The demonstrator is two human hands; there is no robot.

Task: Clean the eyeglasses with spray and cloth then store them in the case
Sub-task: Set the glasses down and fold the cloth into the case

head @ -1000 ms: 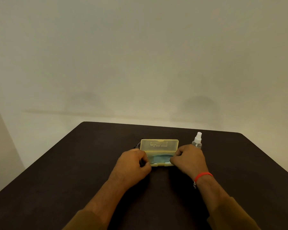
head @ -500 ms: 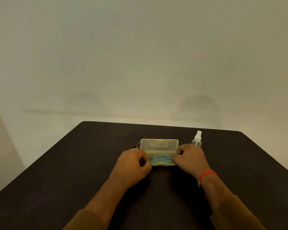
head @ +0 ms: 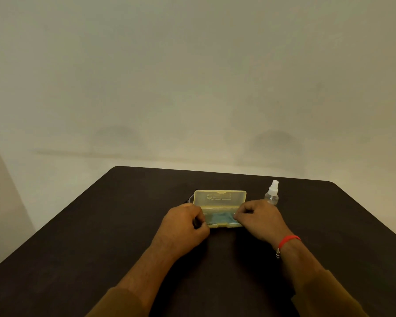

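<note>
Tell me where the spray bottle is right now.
The spray bottle stands upright on the dark table, just right of the open yellow case and right behind the right hand.

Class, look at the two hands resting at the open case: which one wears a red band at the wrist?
The right hand, nearest the spray bottle, wears the red band; the left hand has a bare wrist.

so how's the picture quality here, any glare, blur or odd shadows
Head view: dim, warm-tinted light, no glare; two soft blurred shadows on the wall behind the table; wide-angle lens splays the table edges; the open case lid print is too soft to read; the spray bottle and both hands, left hand and right hand, are reasonably sharp.
</note>
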